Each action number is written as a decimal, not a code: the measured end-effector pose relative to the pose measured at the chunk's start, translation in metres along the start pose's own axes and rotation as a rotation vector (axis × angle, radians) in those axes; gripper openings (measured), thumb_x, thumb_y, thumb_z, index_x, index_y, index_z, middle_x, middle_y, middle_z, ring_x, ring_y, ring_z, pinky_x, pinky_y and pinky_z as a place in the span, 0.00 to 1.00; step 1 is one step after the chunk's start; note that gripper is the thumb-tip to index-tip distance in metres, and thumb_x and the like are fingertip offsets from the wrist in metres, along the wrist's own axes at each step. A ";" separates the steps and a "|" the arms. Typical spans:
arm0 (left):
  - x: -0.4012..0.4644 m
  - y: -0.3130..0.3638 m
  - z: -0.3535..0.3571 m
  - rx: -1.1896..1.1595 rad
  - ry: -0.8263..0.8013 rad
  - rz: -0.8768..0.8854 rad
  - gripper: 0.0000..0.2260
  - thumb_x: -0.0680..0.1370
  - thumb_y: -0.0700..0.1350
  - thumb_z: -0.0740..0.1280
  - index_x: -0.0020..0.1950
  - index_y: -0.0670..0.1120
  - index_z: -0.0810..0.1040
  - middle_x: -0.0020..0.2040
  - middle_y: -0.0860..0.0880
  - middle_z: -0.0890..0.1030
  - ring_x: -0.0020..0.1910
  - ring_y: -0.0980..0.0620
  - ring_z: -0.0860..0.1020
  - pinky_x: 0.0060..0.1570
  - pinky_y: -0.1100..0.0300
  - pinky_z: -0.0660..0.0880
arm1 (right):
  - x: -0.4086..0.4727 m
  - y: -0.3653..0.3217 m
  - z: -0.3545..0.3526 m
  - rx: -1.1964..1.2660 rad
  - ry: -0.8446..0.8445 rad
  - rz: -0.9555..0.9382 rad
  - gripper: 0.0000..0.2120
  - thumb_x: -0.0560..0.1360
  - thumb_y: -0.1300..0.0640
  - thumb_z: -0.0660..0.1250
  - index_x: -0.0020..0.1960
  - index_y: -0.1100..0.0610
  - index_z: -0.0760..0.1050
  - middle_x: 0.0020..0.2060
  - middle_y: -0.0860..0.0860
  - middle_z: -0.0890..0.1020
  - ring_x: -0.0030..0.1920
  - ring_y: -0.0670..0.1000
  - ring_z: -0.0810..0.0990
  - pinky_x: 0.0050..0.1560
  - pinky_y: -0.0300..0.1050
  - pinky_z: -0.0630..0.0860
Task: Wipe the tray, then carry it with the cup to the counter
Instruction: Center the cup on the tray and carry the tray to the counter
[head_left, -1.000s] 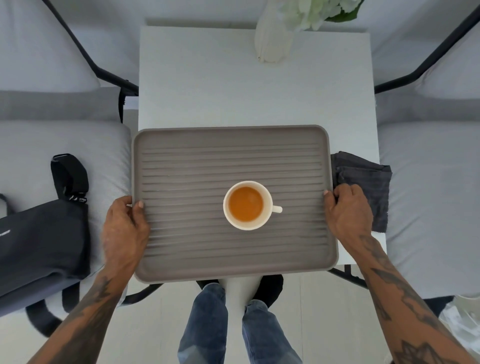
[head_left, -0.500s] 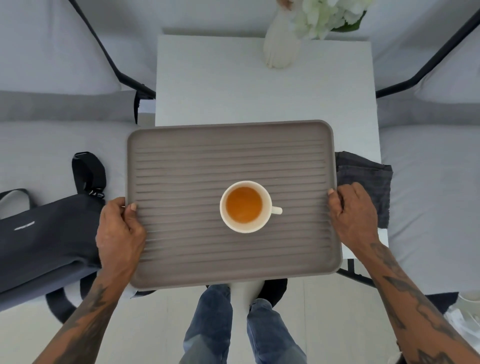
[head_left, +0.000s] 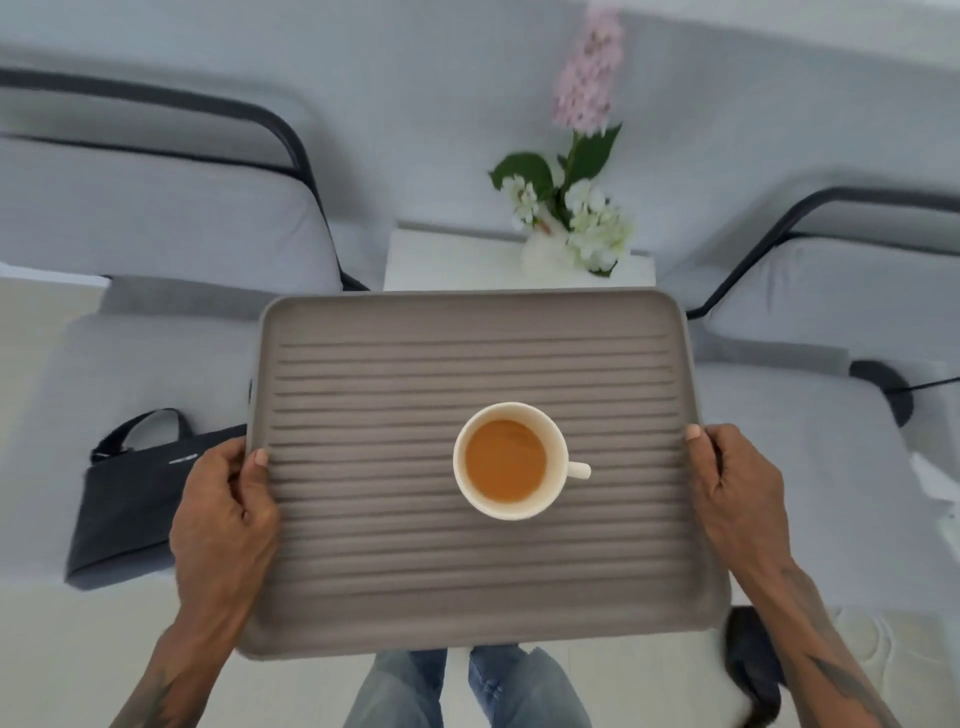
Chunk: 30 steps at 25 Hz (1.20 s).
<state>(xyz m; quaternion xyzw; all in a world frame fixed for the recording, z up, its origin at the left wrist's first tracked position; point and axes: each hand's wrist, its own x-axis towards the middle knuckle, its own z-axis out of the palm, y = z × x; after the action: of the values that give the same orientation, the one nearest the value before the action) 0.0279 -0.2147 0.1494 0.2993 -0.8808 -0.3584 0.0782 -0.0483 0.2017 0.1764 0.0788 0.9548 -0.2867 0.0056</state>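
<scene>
Your left hand (head_left: 223, 525) grips the tray (head_left: 363, 571) at its left edge: thumb lies on top of the rim, fingers curl underneath and are hidden. Your right hand (head_left: 737, 509) grips the right edge the same way, thumb tip over the rim, fingers wrapped under. Both hands closed on the tray, roughly level with each other, a little nearer you than the tray's middle.

Tray is grey-brown, ribbed across its floor, rounded corners, long sides running left to right. It reads as held in front of you, above your legs (head_left: 467, 691), which show just past its near edge. Its far edge overlaps the near side of the white table (head_left: 457, 265) in view; whether it touches the table you cannot tell.

Cup (head_left: 511, 460) stands upright on the tray, slightly right of centre, handle pointing toward your right hand. It is cream-coloured and holds an orange-brown drink, filled well up; the surface looks level. Cup is apart from both hands.

On the table, at its far right, a pale vase (head_left: 545, 254) with white and pink flowers (head_left: 589, 208).

Grey cushioned seats with dark frames on both sides. A dark bag (head_left: 130, 504) lies on the left seat (head_left: 104, 364), just beside your left hand in view. A dark object (head_left: 753, 660) sits low right, partly behind your right forearm; blurred, you cannot tell what it is. Edges of the picture are smeared.
</scene>
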 end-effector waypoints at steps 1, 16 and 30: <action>-0.003 0.011 -0.018 -0.016 0.021 0.004 0.12 0.83 0.49 0.61 0.60 0.43 0.75 0.55 0.44 0.80 0.51 0.45 0.77 0.50 0.50 0.71 | -0.003 -0.014 -0.018 0.025 0.009 -0.022 0.19 0.82 0.43 0.55 0.41 0.56 0.70 0.31 0.51 0.75 0.33 0.48 0.74 0.34 0.34 0.68; -0.174 0.070 -0.189 -0.232 0.501 -0.272 0.08 0.81 0.50 0.65 0.56 0.49 0.80 0.49 0.46 0.82 0.46 0.43 0.78 0.46 0.50 0.71 | 0.012 -0.160 -0.141 0.252 -0.221 -0.490 0.18 0.81 0.47 0.59 0.41 0.59 0.70 0.34 0.57 0.77 0.36 0.56 0.74 0.38 0.47 0.70; -0.520 -0.003 -0.319 -0.102 1.048 -0.666 0.09 0.80 0.55 0.66 0.53 0.53 0.81 0.45 0.48 0.82 0.43 0.42 0.79 0.44 0.49 0.75 | -0.217 -0.315 -0.092 0.243 -0.662 -1.062 0.19 0.82 0.45 0.57 0.37 0.54 0.69 0.32 0.49 0.76 0.35 0.46 0.75 0.38 0.42 0.69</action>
<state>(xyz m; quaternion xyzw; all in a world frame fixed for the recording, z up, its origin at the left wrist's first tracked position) 0.5617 -0.0996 0.4201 0.6899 -0.5666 -0.2105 0.3984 0.1207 -0.0393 0.4373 -0.4980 0.7721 -0.3660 0.1484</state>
